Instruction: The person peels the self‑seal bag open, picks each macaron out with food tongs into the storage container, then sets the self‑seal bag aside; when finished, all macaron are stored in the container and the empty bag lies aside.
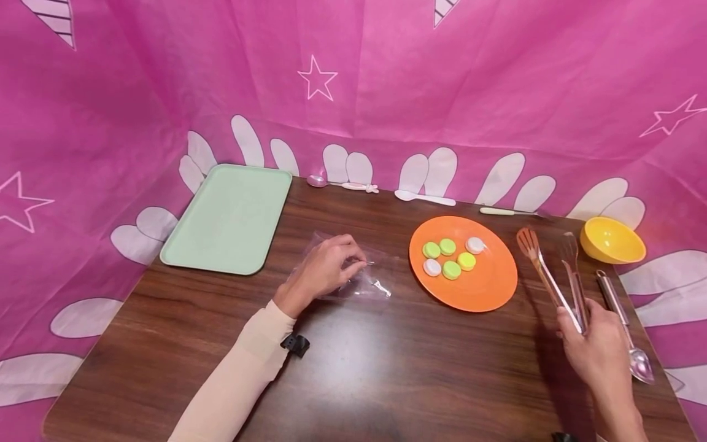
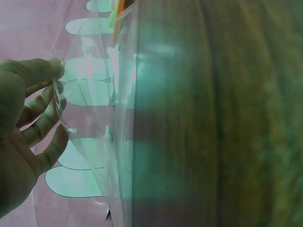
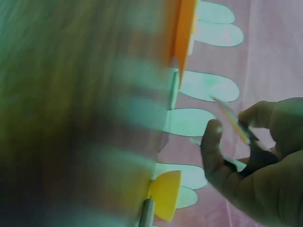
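My left hand (image 1: pixel 331 264) pinches the edge of a clear plastic bag (image 1: pixel 367 288) near the middle of the table. In the left wrist view the bag (image 2: pixel 90 94) rises as a thin sheet from the wood to my fingertips. My right hand (image 1: pixel 599 341) grips metal serving tongs (image 1: pixel 528 242), whose slotted ends stand apart and point toward the back. Between both hands lies an orange plate (image 1: pixel 480 291) with several small, round, macaron-like pieces (image 1: pixel 452 270) in green, yellow and white. In the right wrist view the tongs (image 3: pixel 232 120) are partly hidden by my fingers.
A pale green tray (image 1: pixel 226 218) lies at the back left. Along the back edge are a spoon with a pink handle (image 1: pixel 359 186), a white spoon (image 1: pixel 425 197) and a cream-handled utensil (image 1: pixel 499 211). At the right stand a yellow bowl (image 1: pixel 610 242) and a metal ladle (image 1: pixel 641 365).
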A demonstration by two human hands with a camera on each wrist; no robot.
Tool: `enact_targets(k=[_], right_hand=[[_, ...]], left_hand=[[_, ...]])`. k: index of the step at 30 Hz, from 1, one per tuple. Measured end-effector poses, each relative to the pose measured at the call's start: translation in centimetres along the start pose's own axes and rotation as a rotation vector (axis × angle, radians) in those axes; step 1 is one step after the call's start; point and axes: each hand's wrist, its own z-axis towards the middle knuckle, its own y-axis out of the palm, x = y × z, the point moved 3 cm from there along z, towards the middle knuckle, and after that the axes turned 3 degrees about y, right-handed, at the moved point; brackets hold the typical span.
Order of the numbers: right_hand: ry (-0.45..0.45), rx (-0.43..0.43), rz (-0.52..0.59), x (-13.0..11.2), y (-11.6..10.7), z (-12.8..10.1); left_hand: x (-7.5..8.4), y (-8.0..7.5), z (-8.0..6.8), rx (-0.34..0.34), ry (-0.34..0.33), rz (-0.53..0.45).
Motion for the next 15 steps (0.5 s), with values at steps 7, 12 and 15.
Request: enact_targets(k=[7,12,15], right_hand=[[-0.018,-0.087,-0.046,1.3,0.8,0.7],[-0.006,-0.207,-0.107,1.8,1.3,0.9],[0.023,-0.318,-0.18,1.9,1.5,1.0]], left_hand=[[0.1,0.4,-0.1,-0.034,-0.006,0.006],[0.1,0.8,-0.1,-0.056,0.027,0.043],[0.2,1.0,-0.1,-0.079,0.043,0.054]])
